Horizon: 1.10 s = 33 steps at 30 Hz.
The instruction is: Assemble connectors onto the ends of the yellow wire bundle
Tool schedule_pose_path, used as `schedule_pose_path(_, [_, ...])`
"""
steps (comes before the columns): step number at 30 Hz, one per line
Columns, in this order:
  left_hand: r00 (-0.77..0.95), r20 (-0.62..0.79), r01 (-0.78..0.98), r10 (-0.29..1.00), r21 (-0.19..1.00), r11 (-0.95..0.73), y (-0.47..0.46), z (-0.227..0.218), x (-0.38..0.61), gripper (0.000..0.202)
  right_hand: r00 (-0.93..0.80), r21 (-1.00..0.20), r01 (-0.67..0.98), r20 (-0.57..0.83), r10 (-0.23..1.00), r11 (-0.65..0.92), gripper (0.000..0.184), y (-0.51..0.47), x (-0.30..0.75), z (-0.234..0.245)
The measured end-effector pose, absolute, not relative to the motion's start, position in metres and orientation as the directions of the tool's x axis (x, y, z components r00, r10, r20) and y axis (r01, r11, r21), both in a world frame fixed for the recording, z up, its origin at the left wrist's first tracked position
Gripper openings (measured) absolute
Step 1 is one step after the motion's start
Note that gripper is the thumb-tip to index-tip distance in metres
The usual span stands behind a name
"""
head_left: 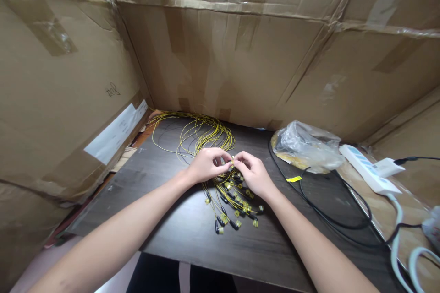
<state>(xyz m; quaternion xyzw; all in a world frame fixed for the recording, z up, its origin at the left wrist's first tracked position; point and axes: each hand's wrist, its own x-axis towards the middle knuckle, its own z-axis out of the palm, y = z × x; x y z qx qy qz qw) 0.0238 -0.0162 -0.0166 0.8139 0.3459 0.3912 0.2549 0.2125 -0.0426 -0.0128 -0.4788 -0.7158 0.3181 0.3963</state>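
My left hand [210, 165] and my right hand [253, 174] meet above the table [172, 219], their thumbs and forefingers pinched together on a small yellow connector [232, 162]. Fingers cover most of this piece. Beneath and in front of the hands lies a cluster of thin yellow wires [223, 196] ending in black sleeves with yellow connectors [255, 223]. Behind my left hand, the same kind of yellow wire runs in a loose looped bundle [216, 132] toward the far left corner.
Cardboard walls [220, 64] enclose the table at the back and sides. A clear plastic bag [307, 144] with something yellowish lies at the back right. Beside it are a white power strip [367, 169] with a plugged-in adapter and a black cable [326, 219] bearing a yellow tag [294, 179].
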Motion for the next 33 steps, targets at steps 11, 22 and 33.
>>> schedule_pose_path(11, [0.459, 0.462, 0.362, 0.759, 0.682, -0.635, -0.0169, -0.0168, 0.0237, 0.009, -0.229, -0.820, 0.460, 0.261, 0.938, 0.341, 0.028, -0.0440, 0.2112, -0.0131])
schedule_pose_path(22, [0.468, 0.472, 0.366, 0.748, 0.666, -0.650, -0.0173, -0.0159, 0.0238, 0.011, -0.234, -0.811, 0.485, 0.239, 0.942, 0.326, 0.038, -0.0426, 0.2117, -0.0146])
schedule_pose_path(33, [0.481, 0.460, 0.361, 0.747, 0.672, -0.646, -0.0144, -0.0181, 0.0227, 0.013, -0.233, -0.811, 0.494, 0.225, 0.946, 0.315, 0.040, -0.0416, 0.2125, -0.0139])
